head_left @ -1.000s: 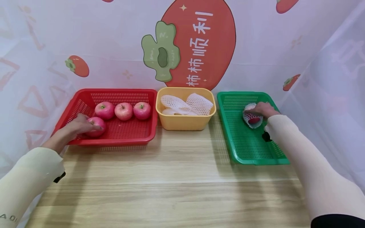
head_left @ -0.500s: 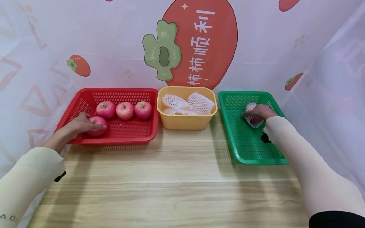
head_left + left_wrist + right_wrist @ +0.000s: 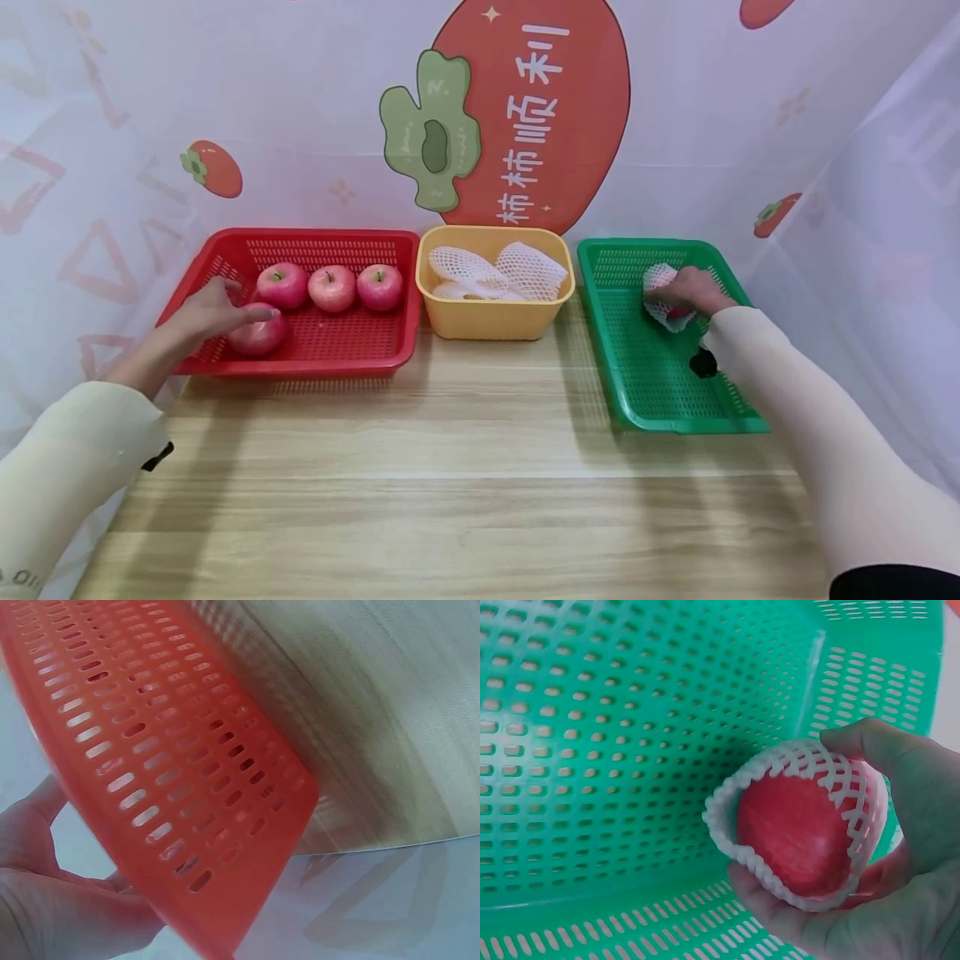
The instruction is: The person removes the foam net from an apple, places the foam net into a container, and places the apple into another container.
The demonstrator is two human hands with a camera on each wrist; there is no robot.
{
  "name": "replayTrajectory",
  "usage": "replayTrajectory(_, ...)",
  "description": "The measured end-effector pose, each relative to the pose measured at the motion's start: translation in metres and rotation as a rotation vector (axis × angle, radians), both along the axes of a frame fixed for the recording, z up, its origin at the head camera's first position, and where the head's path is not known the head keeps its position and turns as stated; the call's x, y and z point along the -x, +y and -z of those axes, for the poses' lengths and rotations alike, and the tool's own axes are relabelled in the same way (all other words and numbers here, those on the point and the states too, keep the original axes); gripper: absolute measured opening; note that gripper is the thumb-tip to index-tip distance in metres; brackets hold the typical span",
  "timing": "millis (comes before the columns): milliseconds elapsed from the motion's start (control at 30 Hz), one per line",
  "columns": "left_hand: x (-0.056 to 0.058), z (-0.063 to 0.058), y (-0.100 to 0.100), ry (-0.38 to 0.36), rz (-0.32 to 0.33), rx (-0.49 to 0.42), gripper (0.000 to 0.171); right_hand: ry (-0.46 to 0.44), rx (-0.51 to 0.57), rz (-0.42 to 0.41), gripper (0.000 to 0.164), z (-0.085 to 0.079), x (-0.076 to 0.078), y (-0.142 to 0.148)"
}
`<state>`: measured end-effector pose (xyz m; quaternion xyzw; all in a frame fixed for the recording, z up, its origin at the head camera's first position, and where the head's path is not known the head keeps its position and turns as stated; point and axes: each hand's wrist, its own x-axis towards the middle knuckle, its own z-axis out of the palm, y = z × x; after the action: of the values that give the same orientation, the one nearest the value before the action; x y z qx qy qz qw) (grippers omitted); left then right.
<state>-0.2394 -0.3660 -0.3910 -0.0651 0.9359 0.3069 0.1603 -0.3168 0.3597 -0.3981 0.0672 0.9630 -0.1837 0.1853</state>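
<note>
My left hand (image 3: 208,312) is over the left side of the red basket (image 3: 352,365), its fingers spread and its thumb overlapping the nearest apple (image 3: 258,340) in the head view. Only part of that hand shows in the left wrist view, behind the basket's rim. My right hand (image 3: 696,289) grips an apple (image 3: 795,834) in a white foam net (image 3: 838,774) inside the green basket (image 3: 611,367). Thumb and fingers curl round its sides, and the apple's red skin shows through the net's open end.
Several more apples (image 3: 332,289) stand in a row along the red basket's back. Between the two baskets, a yellow bin (image 3: 491,321) holds white foam nets (image 3: 532,271). All stand on a wood-grain table (image 3: 465,467) before a printed cloth (image 3: 315,100).
My left hand has loosened from the near apple and risen slightly, its fingers spreading. The right hand stays around the netted apple in the green basket. The head view has shifted a little.
</note>
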Motion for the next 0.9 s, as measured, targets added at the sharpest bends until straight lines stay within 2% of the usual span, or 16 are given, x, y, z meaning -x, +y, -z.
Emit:
replayTrajectory(133, -0.001, -0.004, 0.004, 0.0, -0.004, 0.015, 0.115, 0.055, -0.004, -0.009, 0.067, -0.009, 0.001, -0.003)
replayTrajectory(400, 0.0, -0.012, 0.012, 0.056, 0.001, 0.049, 0.108, 0.157, -0.026, -0.064, 0.06, -0.04, -0.014, -0.022)
replayTrajectory(533, -0.001, -0.018, 0.017, 0.076, 0.002, 0.051, 0.109, 0.183, -0.018, -0.095, 0.061, -0.051, -0.018, -0.028)
replayTrajectory(767, -0.006, -0.034, 0.037, 0.096, 0.029, 0.014, 0.115, 0.221, -0.005, -0.158, 0.07, -0.069, -0.029, -0.039)
replayTrajectory(900, -0.009, -0.042, 0.054, 0.106, 0.046, -0.022, 0.108, 0.224, -0.018, -0.185, 0.073, -0.078, -0.038, -0.053)
